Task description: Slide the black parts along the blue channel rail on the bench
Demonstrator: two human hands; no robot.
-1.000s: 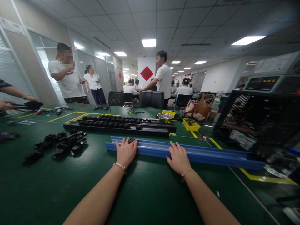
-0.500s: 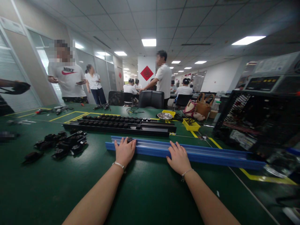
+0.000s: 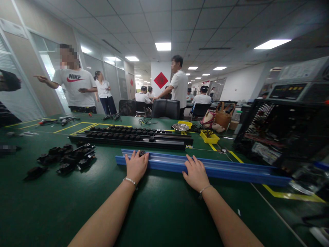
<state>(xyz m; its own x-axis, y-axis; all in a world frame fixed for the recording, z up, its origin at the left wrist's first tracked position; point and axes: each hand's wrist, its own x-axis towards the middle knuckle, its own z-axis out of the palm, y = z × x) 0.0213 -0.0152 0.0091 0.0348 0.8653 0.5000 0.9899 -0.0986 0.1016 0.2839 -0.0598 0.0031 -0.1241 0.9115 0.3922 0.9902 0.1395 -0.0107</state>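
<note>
Blue rail (image 3: 226, 172) lies on green table (image 3: 164, 212), 12 o'clock, running out toward 2. Left hand (image 3: 137, 166) is near its 9 o'clock end, black part (image 3: 142, 153) by thumb and fingertips; can't tell if it's pinched. Right hand (image 3: 196, 174) at left hand's 3 o'clock, fingers bent over the rail; can't tell if they clamp. Loose black parts (image 3: 69, 159) at left hand's 9, black rails (image 3: 128, 142) at 12.

left arm (image 3: 105, 212): slants up from bottom left | left hand (image 3: 137, 168): left of centre, back upward, fingers parted, thumb to the right | right arm (image 3: 227, 216): slants up from bottom right | right hand (image 3: 196, 174): right of centre, back upward, fingers bent
</note>
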